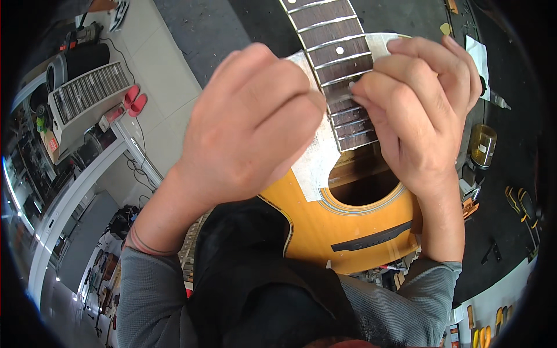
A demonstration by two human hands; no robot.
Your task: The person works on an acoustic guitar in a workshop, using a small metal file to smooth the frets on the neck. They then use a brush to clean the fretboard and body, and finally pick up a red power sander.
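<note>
An orange-yellow acoustic guitar (354, 232) lies on a dark workbench, its dark fretboard (333, 52) running up and away from the round soundhole (365, 185). A thin grey-white sheet (316, 159) lies over the body beside the fretboard's lower end. My left hand (249, 122) presses down on that sheet at the fretboard's left edge. My right hand (415, 104) is curled over the fretboard's right side, fingertips pinched on a small object that I cannot make out against the frets. Grey sleeves cover both forearms.
A small amber jar (481, 145) and yellow-handled tools (522, 206) lie on the dark bench (510, 243) to the right. White paper (480, 58) sits at upper right. Far below on the left are a floor, a heater-like unit (87, 95) and pink slippers (134, 100).
</note>
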